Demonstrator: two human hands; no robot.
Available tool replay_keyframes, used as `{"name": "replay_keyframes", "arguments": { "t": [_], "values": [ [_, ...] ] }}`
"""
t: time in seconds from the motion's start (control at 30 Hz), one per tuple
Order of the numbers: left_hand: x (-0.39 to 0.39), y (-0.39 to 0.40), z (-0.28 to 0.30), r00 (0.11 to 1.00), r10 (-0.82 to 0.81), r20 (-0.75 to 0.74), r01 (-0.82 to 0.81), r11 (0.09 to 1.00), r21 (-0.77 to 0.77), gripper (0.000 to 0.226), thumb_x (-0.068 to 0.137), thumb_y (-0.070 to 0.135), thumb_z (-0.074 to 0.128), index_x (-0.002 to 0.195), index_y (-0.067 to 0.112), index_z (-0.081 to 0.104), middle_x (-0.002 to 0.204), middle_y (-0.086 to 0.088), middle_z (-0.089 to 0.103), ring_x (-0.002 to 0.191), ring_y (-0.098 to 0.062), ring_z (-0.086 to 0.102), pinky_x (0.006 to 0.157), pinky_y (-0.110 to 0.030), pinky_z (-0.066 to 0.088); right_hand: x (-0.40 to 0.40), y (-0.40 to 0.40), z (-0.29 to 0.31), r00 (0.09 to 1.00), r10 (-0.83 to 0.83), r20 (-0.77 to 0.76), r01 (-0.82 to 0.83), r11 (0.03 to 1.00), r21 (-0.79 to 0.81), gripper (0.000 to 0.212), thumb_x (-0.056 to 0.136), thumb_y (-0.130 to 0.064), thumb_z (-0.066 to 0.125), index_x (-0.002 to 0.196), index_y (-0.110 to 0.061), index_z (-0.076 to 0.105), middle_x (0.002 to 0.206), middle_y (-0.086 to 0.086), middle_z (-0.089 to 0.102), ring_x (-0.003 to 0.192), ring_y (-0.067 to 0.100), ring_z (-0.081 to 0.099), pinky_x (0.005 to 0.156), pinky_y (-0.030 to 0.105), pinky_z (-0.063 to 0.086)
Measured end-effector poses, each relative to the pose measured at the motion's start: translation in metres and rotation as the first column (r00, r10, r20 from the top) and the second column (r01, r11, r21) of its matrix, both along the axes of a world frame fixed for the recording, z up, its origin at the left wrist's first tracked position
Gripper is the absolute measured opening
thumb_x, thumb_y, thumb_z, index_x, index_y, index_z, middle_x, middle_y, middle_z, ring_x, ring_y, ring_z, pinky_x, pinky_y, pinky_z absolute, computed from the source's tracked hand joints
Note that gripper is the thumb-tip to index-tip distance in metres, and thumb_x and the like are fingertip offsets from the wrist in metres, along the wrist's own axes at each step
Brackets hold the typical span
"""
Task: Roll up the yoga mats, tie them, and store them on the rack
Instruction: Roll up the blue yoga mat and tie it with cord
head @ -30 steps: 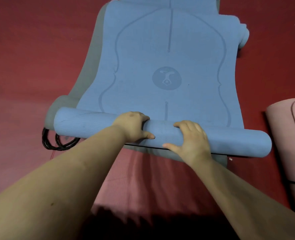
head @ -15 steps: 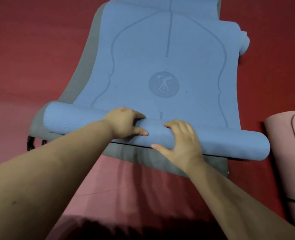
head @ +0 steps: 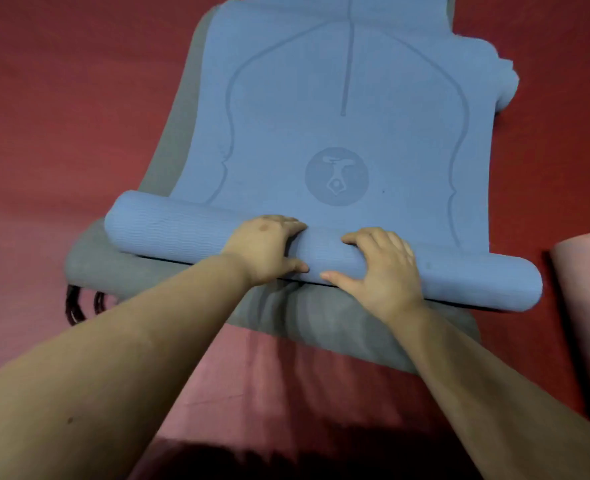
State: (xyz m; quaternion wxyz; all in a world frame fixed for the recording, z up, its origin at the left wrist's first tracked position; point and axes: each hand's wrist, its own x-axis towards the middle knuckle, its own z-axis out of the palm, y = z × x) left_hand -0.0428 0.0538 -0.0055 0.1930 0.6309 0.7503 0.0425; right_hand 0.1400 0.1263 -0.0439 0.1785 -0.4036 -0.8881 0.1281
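Note:
A blue yoga mat lies partly rolled, its flat part stretching away from me with a round logo in the middle. The rolled part runs left to right just short of the logo. My left hand grips the roll near its middle, fingers curled over the top and thumb on the near side. My right hand grips it just to the right in the same way. Under the blue mat lies a grey mat, and a pink mat lies beneath that, nearest me.
The floor is red on both sides. Black strap loops stick out from under the grey mat's left corner. A rolled pink mat lies at the right edge. Another small blue roll shows at the blue mat's far right.
The blue roll has moved away from me toward the logo, with both hands travelling on it. More of the grey mat now shows behind it.

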Motion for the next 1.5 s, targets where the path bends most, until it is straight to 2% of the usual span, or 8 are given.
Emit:
{"name": "replay_keyframes", "arguments": {
  "t": [0.17,0.27,0.4,0.6,0.8,1.0,1.17,1.5],
  "values": [
    [-0.014,0.024,0.002,1.0,-0.023,0.016,0.025,0.988,-0.152,0.068,0.083,0.052,0.062,0.14,0.02,0.042,0.141,-0.002,0.048,0.128,-0.023,0.043,0.104,-0.03,0.033,-0.01,0.01,-0.002,0.998,0.0,0.068,0.012,0.985,-0.174,0.066,0.062,-0.048,0.082,0.117,-0.02,0.06,0.119,-0.005,0.059,0.115,0.02,0.049,0.097,0.028,0.031],
    [-0.011,0.023,-0.002,0.989,-0.057,-0.134,0.051,0.998,-0.047,0.065,0.087,0.053,0.056,0.14,0.018,0.042,0.142,-0.001,0.045,0.13,-0.022,0.041,0.104,-0.031,0.031,-0.018,0.026,0.001,0.997,0.008,0.076,0.016,0.951,-0.307,0.064,0.066,-0.046,0.081,0.121,-0.023,0.058,0.124,-0.007,0.056,0.121,0.017,0.044,0.102,0.028,0.03],
    [-0.002,0.011,-0.013,0.989,-0.05,-0.143,0.046,0.998,-0.034,0.08,0.085,0.053,0.058,0.148,0.016,0.026,0.155,-0.003,0.026,0.142,-0.016,0.023,0.111,-0.023,0.011,-0.028,0.046,0.004,0.984,0.034,0.173,0.044,0.901,-0.431,0.066,0.069,-0.048,0.077,0.127,-0.026,0.054,0.13,-0.004,0.052,0.124,0.017,0.041,0.105,0.031,0.031],
    [-0.019,0.038,-0.011,0.999,0.035,0.04,-0.03,0.991,-0.132,0.08,0.081,0.053,0.064,0.146,0.018,0.032,0.151,-0.001,0.035,0.138,-0.018,0.031,0.108,-0.024,0.021,-0.021,0.033,-0.004,0.995,-0.033,0.093,0.042,0.994,-0.103,0.059,0.067,-0.051,0.077,0.114,-0.019,0.062,0.115,-0.001,0.06,0.113,0.023,0.051,0.097,0.029,0.026],
    [-0.029,0.051,-0.014,0.998,0.023,0.058,-0.011,0.978,-0.209,0.089,0.077,0.061,0.062,0.146,0.016,0.031,0.15,-0.003,0.034,0.138,-0.02,0.029,0.111,-0.027,0.021,-0.031,0.052,-0.006,0.978,0.024,0.209,0.036,0.96,-0.279,0.07,0.066,-0.052,0.078,0.125,-0.028,0.049,0.13,-0.011,0.048,0.126,0.012,0.036,0.101,0.025,0.021],
    [-0.024,0.047,-0.031,0.998,0.043,-0.035,-0.043,0.999,-0.008,0.09,0.071,0.052,0.074,0.144,0.02,0.034,0.147,0.001,0.036,0.135,-0.017,0.032,0.109,-0.026,0.021,-0.047,0.083,-0.004,0.962,0.056,0.268,0.063,0.907,-0.416,0.067,0.07,-0.053,0.075,0.127,-0.028,0.051,0.13,-0.006,0.052,0.124,0.017,0.04,0.104,0.03,0.029],
    [-0.035,0.057,-0.036,0.996,0.06,0.059,-0.058,0.997,-0.044,0.083,0.077,0.047,0.071,0.145,0.02,0.033,0.148,0.0,0.037,0.136,-0.017,0.03,0.11,-0.025,0.02,-0.038,0.074,-0.006,0.98,0.013,0.198,0.037,0.968,-0.247,0.071,0.067,-0.052,0.077,0.127,-0.026,0.052,0.128,-0.005,0.051,0.124,0.017,0.04,0.104,0.027,0.022],
    [-0.027,0.056,-0.049,1.0,-0.009,-0.016,0.01,0.997,0.078,0.099,0.071,0.047,0.076,0.148,0.014,0.023,0.155,-0.004,0.023,0.143,-0.019,0.017,0.114,-0.023,0.002,-0.039,0.102,-0.013,0.979,0.087,0.187,-0.012,0.93,-0.367,0.086,0.06,-0.045,0.084,0.136,-0.027,0.048,0.137,-0.004,0.049,0.13,0.018,0.039,0.11,0.029,0.023]
  ]
}}
